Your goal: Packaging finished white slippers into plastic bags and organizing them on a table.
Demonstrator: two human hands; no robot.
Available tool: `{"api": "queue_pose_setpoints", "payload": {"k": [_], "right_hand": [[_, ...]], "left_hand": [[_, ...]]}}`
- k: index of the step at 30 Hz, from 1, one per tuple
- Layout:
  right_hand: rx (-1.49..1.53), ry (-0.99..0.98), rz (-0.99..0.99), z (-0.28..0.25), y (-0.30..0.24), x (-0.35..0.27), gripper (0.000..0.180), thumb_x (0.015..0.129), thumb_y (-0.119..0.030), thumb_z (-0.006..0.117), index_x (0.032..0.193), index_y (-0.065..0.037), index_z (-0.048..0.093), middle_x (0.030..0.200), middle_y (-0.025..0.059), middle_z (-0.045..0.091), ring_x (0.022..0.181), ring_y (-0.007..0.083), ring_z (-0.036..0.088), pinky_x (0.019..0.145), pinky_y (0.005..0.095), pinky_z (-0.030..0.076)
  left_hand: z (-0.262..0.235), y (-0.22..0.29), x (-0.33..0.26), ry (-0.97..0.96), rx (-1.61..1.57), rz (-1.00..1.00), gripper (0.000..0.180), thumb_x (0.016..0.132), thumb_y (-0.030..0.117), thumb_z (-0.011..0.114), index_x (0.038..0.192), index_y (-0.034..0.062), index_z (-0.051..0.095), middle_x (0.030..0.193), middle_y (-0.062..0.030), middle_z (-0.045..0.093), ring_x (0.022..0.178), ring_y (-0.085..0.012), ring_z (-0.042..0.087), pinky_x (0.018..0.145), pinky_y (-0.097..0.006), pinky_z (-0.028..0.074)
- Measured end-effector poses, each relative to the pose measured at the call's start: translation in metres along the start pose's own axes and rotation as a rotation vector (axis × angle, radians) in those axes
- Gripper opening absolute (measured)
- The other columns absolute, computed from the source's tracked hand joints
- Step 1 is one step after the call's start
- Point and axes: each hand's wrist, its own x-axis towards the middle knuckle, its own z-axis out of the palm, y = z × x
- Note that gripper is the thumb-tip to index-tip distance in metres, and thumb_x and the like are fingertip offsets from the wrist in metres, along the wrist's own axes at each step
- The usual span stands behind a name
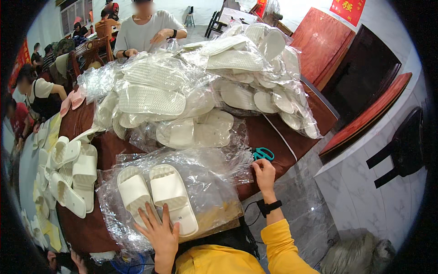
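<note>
A pair of white slippers lies side by side on clear plastic bags (214, 182) in front of me. My left hand (160, 235) rests open with fingers spread over the heel ends of the left slipper (133, 192) and the right slipper (169, 195). At the bags' right edge, my right hand (264, 176) pinches the clear film between thumb and fingers. Just beyond it are scissors with teal handles (263, 154), their blades hidden under film.
Bagged white slippers (153, 98) are heaped across the far side of the brown-covered table (75, 233). Loose white slippers (84, 171) sit at the left. Across the table stands a person in a white shirt (155, 32). A white strap (280, 137) crosses the table's right side.
</note>
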Motion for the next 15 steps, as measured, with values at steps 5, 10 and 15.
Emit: {"api": "queue_pose_setpoints", "payload": {"k": [5, 10, 15], "right_hand": [[0.38, 0.105, 0.211, -0.03, 0.003, 0.021, 0.014, 0.094, -0.015, 0.06, 0.093, -0.001, 0.059, 0.087, 0.007, 0.067, 0.069, 0.0127, 0.064, 0.053, 0.0266, 0.049], [0.874, 0.494, 0.233, -0.121, 0.019, 0.061, 0.012, 0.096, -0.014, 0.054, 0.102, -0.004, 0.052, 0.106, 0.0125, 0.065, 0.092, 0.0204, 0.066, 0.07, 0.0308, 0.055], [1.409, 0.713, 0.001, -0.253, 0.065, 0.071, 0.038, 0.099, -0.009, 0.045, 0.13, 0.012, 0.046, 0.13, 0.021, 0.056, 0.118, 0.0268, 0.058, 0.1, 0.0339, 0.05]], "left_hand": [[0.002, -0.002, -0.001, 0.011, 0.015, 0.011, 0.063, 0.089, 0.05, 0.049, 0.145, 0.021, 0.042, 0.157, -0.0235, 0.017, 0.144, -0.0471, 0.009, 0.107, -0.072, 0.003], [-0.002, 0.002, 0.001, -0.013, 0.006, -0.006, 0.062, 0.091, 0.051, 0.046, 0.145, 0.0202, 0.042, 0.157, -0.0232, 0.017, 0.144, -0.0463, 0.009, 0.107, -0.072, 0.003], [0.003, -0.002, 0.001, 0.041, -0.003, 0.008, 0.063, 0.085, 0.049, 0.055, 0.142, 0.0223, 0.046, 0.155, -0.0239, 0.021, 0.143, -0.0474, 0.012, 0.107, -0.074, 0.004]]}}
